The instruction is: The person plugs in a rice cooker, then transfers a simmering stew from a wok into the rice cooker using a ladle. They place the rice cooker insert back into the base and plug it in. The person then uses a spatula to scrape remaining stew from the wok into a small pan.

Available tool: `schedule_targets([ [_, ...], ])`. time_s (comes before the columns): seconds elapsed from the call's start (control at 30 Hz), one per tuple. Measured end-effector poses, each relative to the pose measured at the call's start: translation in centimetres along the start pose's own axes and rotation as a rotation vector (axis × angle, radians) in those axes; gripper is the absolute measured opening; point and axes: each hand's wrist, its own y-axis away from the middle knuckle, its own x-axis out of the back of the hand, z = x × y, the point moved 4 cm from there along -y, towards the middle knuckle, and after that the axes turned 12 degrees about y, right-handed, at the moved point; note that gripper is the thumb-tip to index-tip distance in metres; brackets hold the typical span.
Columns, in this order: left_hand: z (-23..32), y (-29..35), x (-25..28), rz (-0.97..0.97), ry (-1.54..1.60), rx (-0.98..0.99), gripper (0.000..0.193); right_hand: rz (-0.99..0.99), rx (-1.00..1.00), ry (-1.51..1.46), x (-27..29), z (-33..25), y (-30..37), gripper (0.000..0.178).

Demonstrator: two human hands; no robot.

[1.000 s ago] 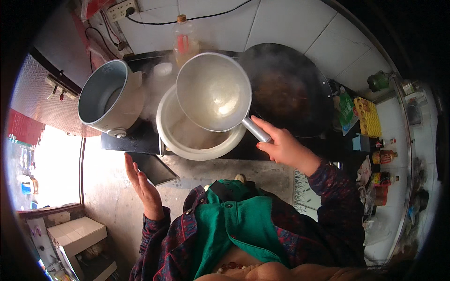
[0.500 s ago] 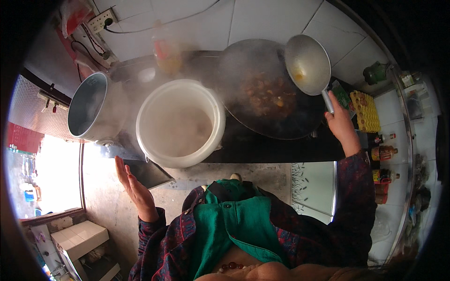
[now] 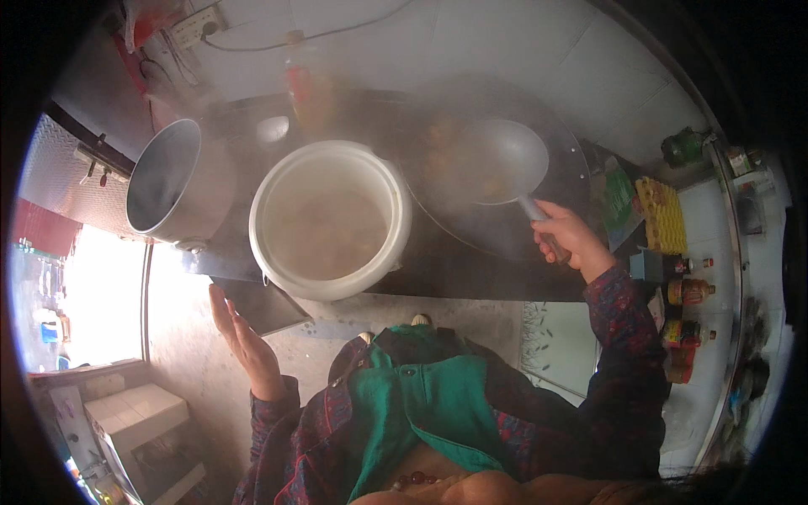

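Note:
A large dark wok (image 3: pixel 560 151) sits at the back right of the stove, its browned food (image 3: pixel 442 151) blurred by steam. Over it, my right hand (image 3: pixel 568 236) grips the handle of a wide grey metal scoop (image 3: pixel 512 160). The scoop's bowl hides part of the food, and steam veils what it holds. My left hand (image 3: pixel 247 345) is raised with fingers stretched out, holding nothing, in front of the stove. Nearest to that hand is a white bucket (image 3: pixel 261 210) with cloudy contents, standing left of the wok.
A tall metal pot (image 3: pixel 210 189) stands at the left. Behind the bucket are a bottle (image 3: pixel 301 84) and a small white bowl (image 3: pixel 273 129). Yellow egg trays (image 3: pixel 662 215) and sauce bottles (image 3: pixel 692 292) line the right side. A power strip (image 3: pixel 198 27) hangs on the tiled wall.
My right hand has brought the scoop left and lower, from the wok's right edge to over its food. Steam has spread more widely. My left hand has barely moved.

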Motion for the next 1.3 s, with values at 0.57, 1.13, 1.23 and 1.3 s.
schedule_targets([
  [0.57, 0.4, -0.6, 2.1, 0.025, 0.059, -0.003, 0.055, -0.059, 0.022, -0.347, 0.0, 2.5, 3.6, 0.051],
  [1.13, -0.2, -0.8, 3.1, -0.112, 0.083, 0.028, 0.067, -0.187, 0.201, -0.263, -6.6, -4.9, 12.2, 0.061],
  [1.23, -0.4, -1.3, 1.9, -0.173, 0.123, -0.074, 0.061, -0.283, 0.201, -0.206, -9.4, -6.4, 12.2, 0.063],
  [1.3, -0.4, -2.0, 1.1, -0.227, 0.022, -0.139, 0.060, -0.316, 0.194, -0.161, -11.1, -7.1, 11.9, 0.061],
])
